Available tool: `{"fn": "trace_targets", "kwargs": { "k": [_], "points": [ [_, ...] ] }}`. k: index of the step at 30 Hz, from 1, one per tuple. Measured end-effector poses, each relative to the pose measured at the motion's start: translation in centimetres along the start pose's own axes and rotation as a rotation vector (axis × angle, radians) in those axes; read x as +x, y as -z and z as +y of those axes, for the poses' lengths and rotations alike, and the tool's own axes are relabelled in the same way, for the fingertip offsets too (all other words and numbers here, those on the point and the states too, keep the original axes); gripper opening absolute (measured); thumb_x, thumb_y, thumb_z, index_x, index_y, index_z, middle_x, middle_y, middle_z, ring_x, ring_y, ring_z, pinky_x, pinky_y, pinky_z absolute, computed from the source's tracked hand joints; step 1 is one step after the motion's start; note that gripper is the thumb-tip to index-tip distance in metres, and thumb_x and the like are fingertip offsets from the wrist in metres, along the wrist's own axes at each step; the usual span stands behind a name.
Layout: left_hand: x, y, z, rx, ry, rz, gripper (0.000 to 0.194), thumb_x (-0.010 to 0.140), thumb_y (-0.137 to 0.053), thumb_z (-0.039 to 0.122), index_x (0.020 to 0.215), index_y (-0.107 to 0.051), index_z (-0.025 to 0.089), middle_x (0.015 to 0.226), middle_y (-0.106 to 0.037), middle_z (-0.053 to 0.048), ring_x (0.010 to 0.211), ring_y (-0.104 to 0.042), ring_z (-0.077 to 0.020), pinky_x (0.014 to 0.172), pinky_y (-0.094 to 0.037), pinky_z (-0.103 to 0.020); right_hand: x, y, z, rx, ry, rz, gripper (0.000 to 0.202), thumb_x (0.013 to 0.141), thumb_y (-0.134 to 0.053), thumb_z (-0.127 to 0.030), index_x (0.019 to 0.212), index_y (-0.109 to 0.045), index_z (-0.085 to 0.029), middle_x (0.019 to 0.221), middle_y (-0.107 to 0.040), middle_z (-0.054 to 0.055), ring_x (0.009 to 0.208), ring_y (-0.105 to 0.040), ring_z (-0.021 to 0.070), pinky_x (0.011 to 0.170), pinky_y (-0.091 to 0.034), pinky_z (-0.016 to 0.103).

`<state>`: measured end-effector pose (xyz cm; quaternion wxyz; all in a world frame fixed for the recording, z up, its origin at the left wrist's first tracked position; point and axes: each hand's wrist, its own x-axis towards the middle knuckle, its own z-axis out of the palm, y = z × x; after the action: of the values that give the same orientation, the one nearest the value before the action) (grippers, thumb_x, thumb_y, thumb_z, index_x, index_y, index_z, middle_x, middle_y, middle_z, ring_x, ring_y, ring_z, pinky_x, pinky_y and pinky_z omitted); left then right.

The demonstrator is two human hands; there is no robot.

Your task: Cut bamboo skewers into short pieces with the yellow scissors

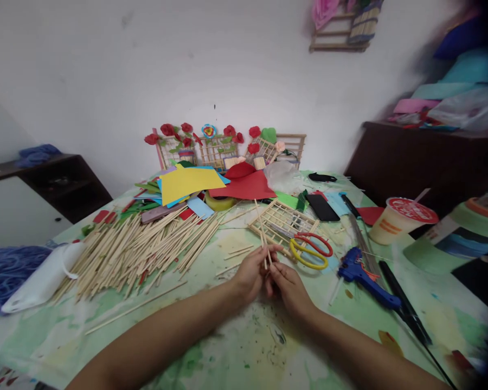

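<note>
Close together above the middle of the table are my left hand [252, 273] and my right hand [287, 284]. Both are closed on thin wooden sticks [262, 234] that point up and away, crossing slightly. The fingers partly hide the lower stick ends. Just beyond my hands a lattice of glued sticks [282, 219] lies flat. Scissors [309, 254] with one red and one yellow handle rest on its right edge. To the left, a large heap of loose sticks [122, 254] spreads over the cloth, with a few short sticks [239, 252] nearer my left hand.
A blue glue gun [366, 279], a lidded cup [402, 222] and a large jar [459, 238] stand or lie right. Coloured sheets [191, 183], a phone [322, 207] and flower-decorated lattices [219, 151] are farther back. Blue yarn [12, 276] is far left.
</note>
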<state>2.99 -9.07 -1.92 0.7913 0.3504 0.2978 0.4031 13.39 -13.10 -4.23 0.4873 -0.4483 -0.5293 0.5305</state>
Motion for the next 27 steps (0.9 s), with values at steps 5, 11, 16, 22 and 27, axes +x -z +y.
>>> {"fn": "trace_targets", "kwargs": {
  "k": [5, 11, 16, 22, 27],
  "points": [
    [-0.2, 0.1, -1.2, 0.117, 0.016, -0.052, 0.034, 0.084, -0.047, 0.043, 0.104, -0.056, 0.018, 0.078, -0.048, 0.002, 0.032, -0.042, -0.0018, 0.028, -0.032, -0.017, 0.2, 0.0, -0.1, 0.026, 0.011, -0.011, 0.049, 0.082, -0.045, -0.056, 0.053, -0.05, -0.017, 0.044, -0.049, -0.001, 0.043, -0.04, 0.0094, 0.046, -0.029, 0.024],
    [0.5, 0.6, -0.1, 0.072, -0.069, -0.043, 0.032, 0.079, -0.057, 0.043, 0.097, -0.061, 0.017, 0.079, -0.051, 0.001, 0.044, -0.048, -0.0031, 0.036, -0.037, -0.015, 0.3, 0.1, 0.2, 0.106, -0.059, -0.005, 0.04, 0.079, -0.051, -0.054, 0.062, -0.049, -0.018, 0.041, -0.049, -0.003, 0.04, -0.038, 0.0092, 0.044, -0.027, 0.023],
    [1.4, 1.4, 1.3, 0.102, -0.12, 0.004, 0.027, 0.073, -0.066, 0.037, 0.077, -0.059, 0.012, 0.07, -0.053, 0.0, 0.047, -0.042, -0.0019, 0.041, -0.033, -0.012, 0.3, 0.3, 0.6, 0.142, -0.094, -0.021, 0.037, 0.082, -0.05, -0.052, 0.073, -0.053, -0.016, 0.044, -0.052, -0.002, 0.041, -0.037, 0.0086, 0.044, -0.027, 0.022],
    [1.9, 1.9, 1.4, 0.026, -0.071, -0.036, 0.028, 0.074, -0.064, 0.038, 0.076, -0.053, 0.012, 0.064, -0.048, 0.003, 0.041, -0.031, -0.0013, 0.036, -0.028, -0.014, 0.0, 0.6, 0.9, 0.187, -0.02, -0.092, 0.035, 0.085, -0.048, -0.048, 0.09, -0.057, -0.015, 0.055, -0.056, 0.0, 0.049, -0.042, 0.0095, 0.048, -0.03, 0.023],
    [2.0, 1.9, 1.6, 0.0, -0.089, -0.066, 0.03, 0.073, -0.066, 0.038, 0.079, -0.053, 0.012, 0.065, -0.048, 0.002, 0.045, -0.033, -0.0019, 0.037, -0.028, -0.013, 0.0, 0.7, 0.5, 0.093, -0.031, -0.117, 0.034, 0.085, -0.047, -0.047, 0.094, -0.056, -0.015, 0.054, -0.053, -0.002, 0.047, -0.039, 0.0088, 0.047, -0.029, 0.022]
  ]
}}
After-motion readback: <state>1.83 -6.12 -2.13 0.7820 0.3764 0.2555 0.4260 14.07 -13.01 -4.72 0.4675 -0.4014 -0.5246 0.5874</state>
